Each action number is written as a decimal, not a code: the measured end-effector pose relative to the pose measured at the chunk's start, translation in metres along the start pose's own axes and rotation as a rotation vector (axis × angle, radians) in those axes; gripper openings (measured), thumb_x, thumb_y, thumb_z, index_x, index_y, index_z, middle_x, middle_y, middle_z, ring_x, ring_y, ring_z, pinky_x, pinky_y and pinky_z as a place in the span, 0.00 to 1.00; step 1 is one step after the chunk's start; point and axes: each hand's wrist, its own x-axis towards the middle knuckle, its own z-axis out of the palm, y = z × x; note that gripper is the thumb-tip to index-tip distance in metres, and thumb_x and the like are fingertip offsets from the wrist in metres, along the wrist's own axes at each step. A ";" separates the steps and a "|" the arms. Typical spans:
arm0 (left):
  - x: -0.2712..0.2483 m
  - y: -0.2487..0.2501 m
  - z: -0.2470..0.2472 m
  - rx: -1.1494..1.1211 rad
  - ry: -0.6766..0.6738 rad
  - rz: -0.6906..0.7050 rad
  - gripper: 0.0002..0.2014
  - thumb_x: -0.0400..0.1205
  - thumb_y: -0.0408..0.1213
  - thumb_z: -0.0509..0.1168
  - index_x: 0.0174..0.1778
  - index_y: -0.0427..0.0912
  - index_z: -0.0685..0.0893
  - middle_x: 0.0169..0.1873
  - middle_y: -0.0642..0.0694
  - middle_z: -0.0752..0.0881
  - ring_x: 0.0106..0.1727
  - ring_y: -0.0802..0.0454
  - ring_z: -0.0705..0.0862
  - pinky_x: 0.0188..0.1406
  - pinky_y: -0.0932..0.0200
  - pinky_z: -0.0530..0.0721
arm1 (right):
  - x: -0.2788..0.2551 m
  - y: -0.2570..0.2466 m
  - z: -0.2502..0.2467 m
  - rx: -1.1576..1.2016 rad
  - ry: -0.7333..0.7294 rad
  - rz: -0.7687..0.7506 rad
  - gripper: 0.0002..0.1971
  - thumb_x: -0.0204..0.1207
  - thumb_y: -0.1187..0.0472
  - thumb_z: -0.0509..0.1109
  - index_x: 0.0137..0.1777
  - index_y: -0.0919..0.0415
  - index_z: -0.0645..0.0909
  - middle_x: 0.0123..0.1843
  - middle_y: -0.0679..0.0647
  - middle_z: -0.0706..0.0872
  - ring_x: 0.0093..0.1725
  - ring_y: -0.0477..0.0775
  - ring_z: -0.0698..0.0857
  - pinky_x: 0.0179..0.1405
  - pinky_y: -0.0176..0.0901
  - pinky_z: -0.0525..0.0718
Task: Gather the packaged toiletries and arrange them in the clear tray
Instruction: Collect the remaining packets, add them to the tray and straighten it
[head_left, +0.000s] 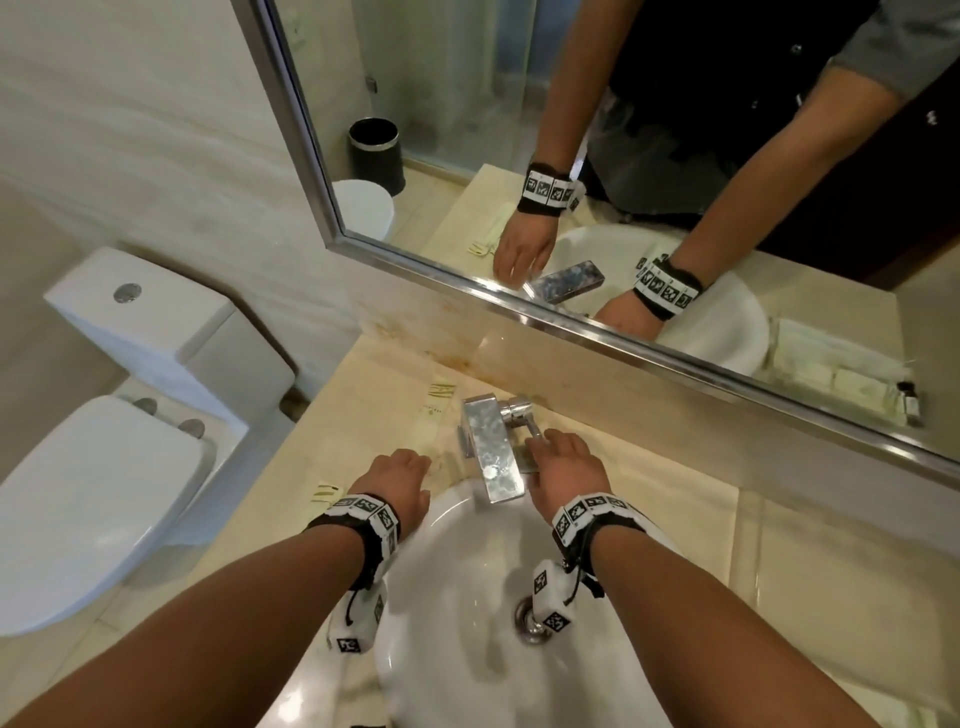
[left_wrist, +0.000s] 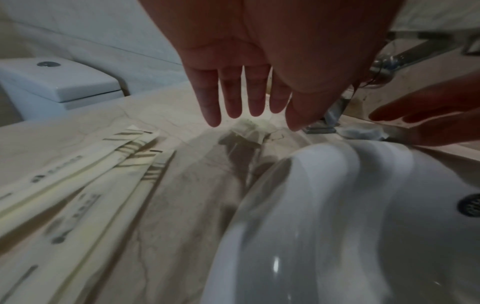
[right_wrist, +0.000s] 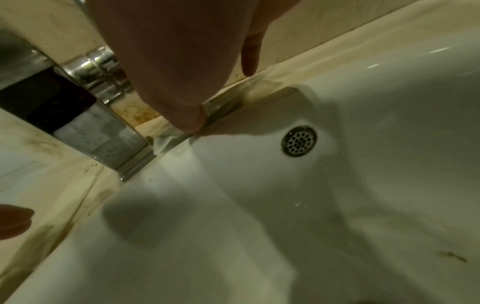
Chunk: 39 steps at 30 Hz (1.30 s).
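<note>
At lower left of the left wrist view, we saw long packets (left_wrist: 85, 174) fanned on the counter (head_left: 363, 395); our left hand (left_wrist: 244, 61) hovered, fingers spread and empty, over a small sachet (left_wrist: 248, 130). Right of the faucet (head_left: 491, 452), our right hand (head_left: 563, 467) pressed a clear packet (right_wrist: 221, 107); its grip we could not tell. The slick packet could slide into the basin (head_left: 467, 597).
</note>
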 end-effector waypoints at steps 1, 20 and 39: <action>0.038 -0.002 0.002 -0.003 -0.041 -0.038 0.25 0.84 0.46 0.59 0.79 0.49 0.68 0.79 0.48 0.68 0.75 0.42 0.69 0.70 0.45 0.77 | 0.038 0.009 0.017 0.020 -0.042 -0.009 0.19 0.80 0.55 0.66 0.71 0.50 0.77 0.70 0.52 0.80 0.68 0.59 0.77 0.55 0.52 0.82; 0.067 -0.001 -0.001 0.023 0.041 -0.188 0.13 0.83 0.41 0.63 0.60 0.39 0.75 0.59 0.39 0.72 0.58 0.38 0.78 0.55 0.43 0.84 | 0.036 0.006 0.009 -0.072 -0.030 -0.088 0.14 0.73 0.61 0.71 0.59 0.54 0.85 0.54 0.53 0.87 0.55 0.61 0.85 0.61 0.53 0.75; 0.028 -0.007 -0.009 -0.269 0.034 -0.199 0.28 0.81 0.37 0.66 0.76 0.46 0.64 0.54 0.42 0.85 0.52 0.41 0.84 0.48 0.55 0.79 | -0.029 -0.031 0.004 -0.096 -0.101 -0.154 0.19 0.78 0.64 0.63 0.67 0.53 0.82 0.61 0.55 0.85 0.59 0.60 0.83 0.59 0.52 0.76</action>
